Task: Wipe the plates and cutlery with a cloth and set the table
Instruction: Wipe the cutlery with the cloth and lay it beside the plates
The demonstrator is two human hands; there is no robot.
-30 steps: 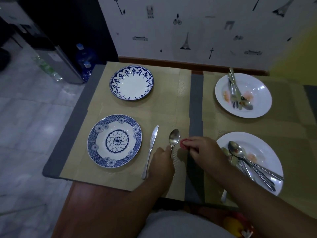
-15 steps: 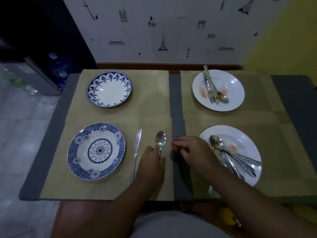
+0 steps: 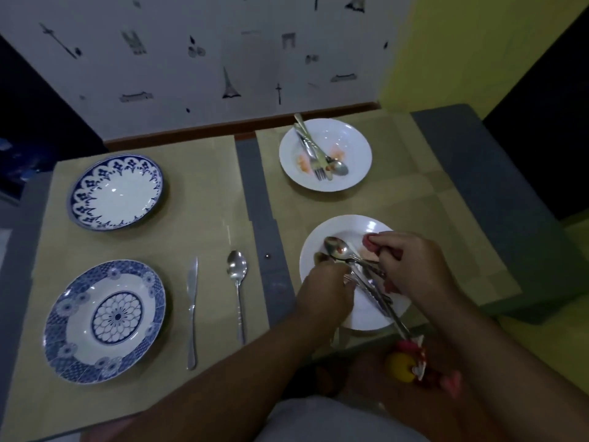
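1. Step in hand: pulling the next dirty piece off the near plate (image 3: 360, 315) for wiping. Roughly halfway, I'd judge.
2. Left hand (image 3: 325, 293) was at the plate's left rim, fingers curled onto the cutlery (image 3: 369, 282) piled on it. Couldn't tell which piece.
3. Right hand (image 3: 414, 266) was over the plate's right side, fingers clamped on a bunched pink cloth (image 3: 369, 242).
4. Looked done: a spoon (image 3: 237, 272) and a knife (image 3: 192, 311) lay parallel left of the near plate, handles toward the person. A floral plate (image 3: 105, 320) sat further left and a blue-rimmed plate (image 3: 116, 191) beyond that. All looked clean.
5. Not done: the near plate itself, plus the far plate (image 3: 353, 145) beyond it, which held a fork, a spoon and orange scraps.
6. Next move needs one piece lifted clear of the pile, then the cloth run along it. Risk: handles overhung the near rim, so a drag could tip them off.
7. Surface: tan mats (image 3: 197, 199) on a grey table (image 3: 478, 173). A bare grey strip ran just left of the near plate with a small bead (image 3: 267, 256) on it.
8. Room: dim. A white wall (image 3: 223, 59) with tower prints stood behind the far plate and a yellow wall (image 3: 462, 43) to its right. A yellow-red object (image 3: 401, 366) lay just below the near plate, unidentified.
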